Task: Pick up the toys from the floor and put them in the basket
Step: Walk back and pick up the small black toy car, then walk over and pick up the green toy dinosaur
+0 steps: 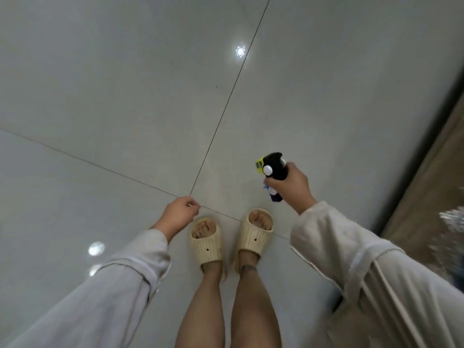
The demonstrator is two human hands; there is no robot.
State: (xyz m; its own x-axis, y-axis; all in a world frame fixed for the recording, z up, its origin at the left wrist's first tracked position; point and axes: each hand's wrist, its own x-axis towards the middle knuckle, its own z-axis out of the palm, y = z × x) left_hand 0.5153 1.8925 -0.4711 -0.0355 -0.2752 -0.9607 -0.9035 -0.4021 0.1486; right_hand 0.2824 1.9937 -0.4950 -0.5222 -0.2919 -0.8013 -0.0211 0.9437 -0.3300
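Observation:
My right hand (288, 185) is closed around toy cars: a black and yellow one with white wheels (272, 164) sticks out above the fist, and a blue one (275, 196) pokes out below it. My left hand (179, 213) hangs lower left with its fingers curled in and nothing visible in it. No basket is in view, and no toys lie on the visible floor.
I stand on glossy grey floor tiles (125, 96) with dark grout lines, my feet in cream slippers (233, 237). A dark strip and brown wooden surface (426, 197) run along the right edge. Ceiling lights reflect on the tiles.

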